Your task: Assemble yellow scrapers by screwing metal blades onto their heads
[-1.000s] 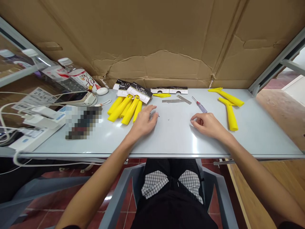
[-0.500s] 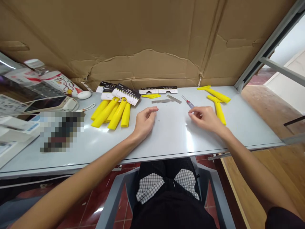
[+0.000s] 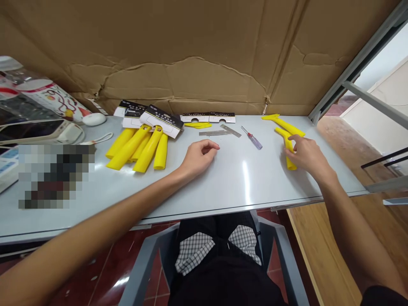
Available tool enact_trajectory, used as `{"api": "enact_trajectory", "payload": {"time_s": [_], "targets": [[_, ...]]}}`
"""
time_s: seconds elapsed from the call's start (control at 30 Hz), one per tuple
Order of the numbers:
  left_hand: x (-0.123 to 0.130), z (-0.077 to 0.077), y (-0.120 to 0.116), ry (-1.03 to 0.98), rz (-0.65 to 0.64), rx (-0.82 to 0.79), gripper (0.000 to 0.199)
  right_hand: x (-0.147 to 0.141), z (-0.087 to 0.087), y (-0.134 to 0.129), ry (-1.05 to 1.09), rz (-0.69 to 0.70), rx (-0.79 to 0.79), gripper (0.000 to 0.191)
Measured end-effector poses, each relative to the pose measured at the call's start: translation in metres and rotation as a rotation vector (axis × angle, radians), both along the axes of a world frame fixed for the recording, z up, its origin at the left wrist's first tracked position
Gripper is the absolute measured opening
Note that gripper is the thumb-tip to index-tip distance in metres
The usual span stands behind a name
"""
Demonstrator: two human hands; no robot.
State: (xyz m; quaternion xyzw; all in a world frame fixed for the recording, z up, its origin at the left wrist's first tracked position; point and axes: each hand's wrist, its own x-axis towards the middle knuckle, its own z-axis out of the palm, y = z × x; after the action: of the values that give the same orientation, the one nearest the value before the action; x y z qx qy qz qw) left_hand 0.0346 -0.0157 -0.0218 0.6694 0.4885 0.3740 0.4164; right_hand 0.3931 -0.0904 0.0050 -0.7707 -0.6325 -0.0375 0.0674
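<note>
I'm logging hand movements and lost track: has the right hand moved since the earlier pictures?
Yes, to the right: judged against the screwdriver, the right hand has gone from beside its handle to the nearer right-side yellow piece.

Labelled bottle (image 3: 51, 97) near white oval object (image 3: 94, 119); brown cardboard (image 3: 191, 34) behind.

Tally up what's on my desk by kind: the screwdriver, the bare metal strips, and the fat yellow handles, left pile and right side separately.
Screwdriver: 1
Metal strips: 2
Left-pile handles: 5 visible
Right-side handles: 2
Total: 10 visible
</note>
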Motion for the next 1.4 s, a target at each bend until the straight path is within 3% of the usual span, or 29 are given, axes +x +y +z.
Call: {"api": "enact_trajectory", "payload": {"time_s": [0.23,0.4,0.53,0.8,1.0,1.27,1.4], "targets": [[-0.009,0.009,0.011,-0.099,-0.003,-0.120,0.010,-0.002,0.015,-0.037,0.130,0.020,-0.255,0.053],[-0.013,0.006,0.010,-0.254,0.016,-0.194,0.010,-0.025,0.023,-0.071,0.222,0.130,-0.400,0.055],[-0.014,0.004,0.012,-0.290,-0.006,-0.198,0.009,-0.048,0.025,-0.077,0.271,0.208,-0.519,0.064],[-0.015,0.005,0.013,-0.247,-0.034,-0.157,0.008,-0.100,0.022,-0.051,0.306,0.378,-0.494,0.067],[-0.017,0.002,0.016,-0.177,-0.062,-0.105,0.011,-0.136,0.014,-0.010,0.284,0.435,-0.373,0.037],[-0.023,0.002,0.016,-0.012,-0.081,0.141,0.012,-0.157,0.009,0.042,0.289,0.486,-0.332,0.026],[-0.027,0.008,0.017,0.049,-0.035,0.285,0.014,-0.162,0.016,0.057,0.311,0.505,-0.341,0.027]]}}
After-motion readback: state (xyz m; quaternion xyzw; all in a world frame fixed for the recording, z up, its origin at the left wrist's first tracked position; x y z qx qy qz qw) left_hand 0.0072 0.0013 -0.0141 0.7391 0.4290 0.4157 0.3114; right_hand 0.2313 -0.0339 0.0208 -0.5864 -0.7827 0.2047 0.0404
